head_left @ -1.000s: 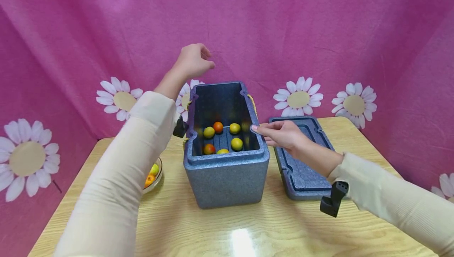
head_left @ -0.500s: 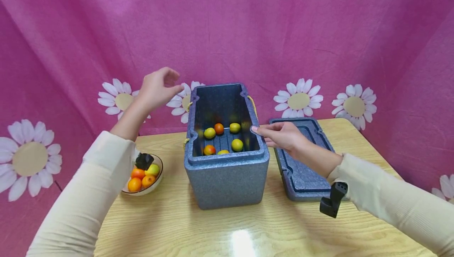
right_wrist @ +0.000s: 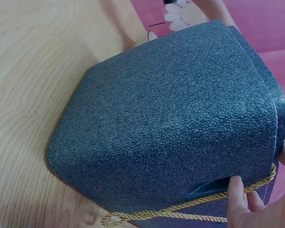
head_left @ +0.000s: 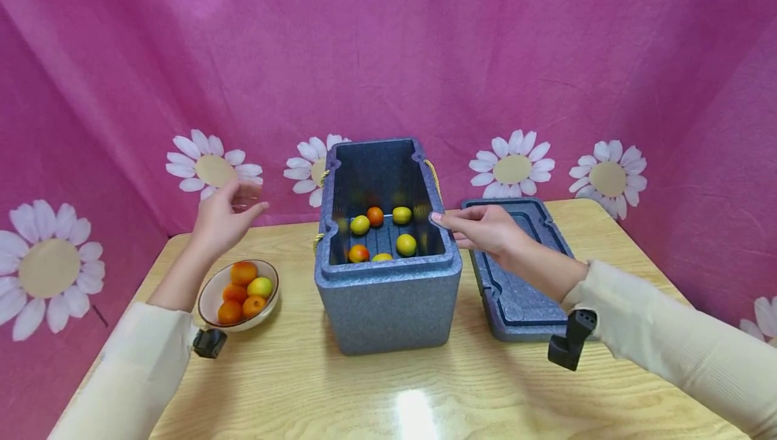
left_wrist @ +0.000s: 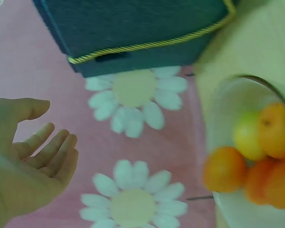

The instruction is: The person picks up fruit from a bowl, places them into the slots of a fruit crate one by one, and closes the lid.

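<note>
My left hand [head_left: 227, 221] hovers empty above and behind a white bowl [head_left: 209, 295], its fingers loosely curved and apart from the thumb. Several orange fruits [head_left: 230, 312] and a yellow-green one [head_left: 260, 287] fill the bowl. At the centre stands a dark grey foam box [head_left: 388, 318] without its lid; inside are yellow fruits [head_left: 406, 245] and red-orange fruits [head_left: 375, 216]. On the box's right wall, my right hand [head_left: 482, 227] holds the rim, thumb on top. In the right wrist view its fingers [right_wrist: 236, 194] touch the outside by a slot and the gold rope handle [right_wrist: 180, 206].
The box's lid [head_left: 528, 285] lies on the wooden table [head_left: 291, 386] to the right of the box. A pink curtain [head_left: 388, 55] with white daisies hangs behind the table and along both sides. Black wrist cameras [head_left: 209, 343] sit on both sleeves.
Empty throughout, my left hand has moved from above the box's far end leftward and down to near the bowl, which its arm no longer covers. My right hand stays on the rim.
</note>
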Available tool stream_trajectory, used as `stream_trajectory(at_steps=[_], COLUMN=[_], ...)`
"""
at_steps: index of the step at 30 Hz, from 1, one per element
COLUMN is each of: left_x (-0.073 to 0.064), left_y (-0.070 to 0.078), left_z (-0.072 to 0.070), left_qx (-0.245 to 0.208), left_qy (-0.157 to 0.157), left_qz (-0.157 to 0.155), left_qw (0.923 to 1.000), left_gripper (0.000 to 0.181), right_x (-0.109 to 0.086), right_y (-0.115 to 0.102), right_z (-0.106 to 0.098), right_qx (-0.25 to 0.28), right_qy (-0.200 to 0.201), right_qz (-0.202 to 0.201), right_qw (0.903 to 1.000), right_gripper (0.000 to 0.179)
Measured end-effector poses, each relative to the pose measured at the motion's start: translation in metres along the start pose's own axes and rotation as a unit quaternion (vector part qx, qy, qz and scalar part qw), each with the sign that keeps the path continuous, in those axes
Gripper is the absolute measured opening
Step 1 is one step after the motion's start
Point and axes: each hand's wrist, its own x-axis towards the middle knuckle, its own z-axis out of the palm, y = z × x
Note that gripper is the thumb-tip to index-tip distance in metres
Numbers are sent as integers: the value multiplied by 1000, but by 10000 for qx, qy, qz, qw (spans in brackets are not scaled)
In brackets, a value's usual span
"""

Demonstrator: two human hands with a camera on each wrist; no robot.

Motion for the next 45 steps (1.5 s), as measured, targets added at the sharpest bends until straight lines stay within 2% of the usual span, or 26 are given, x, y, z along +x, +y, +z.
stream_trajectory(at_steps=[5,14,24,30,39,45], left_x=[-16,-37,-52,-56,-53,-51], left_y=[-21,-50,-78,-88,-93,-98], left_z=[3,7,17,22,29,33], left_qx=[142,130,572,793,1236,1353], left_qy=[-28,-458,-655,-742,-866,-839], left_qz=[-39,-424,-415,-360,-275,-168], left_qw=[9999,9980,9954,9934,9882,9871], left_gripper=[34,39,38,34,37,38], right_x=[0,-1,0,0,0,1], right_y=[0,1,1,1,2,2], right_z=[0,0,0,0,0,0], right_qx=[25,49,27,36,48,32], right_qy=[-36,-68,-60,-36,-53,-24], right_qz=[-29,-47,-52,-20,-49,-16], right_qw=[10000,10000,10000,10000,10000,10000], right_gripper=[70,69,70,71,71,71])
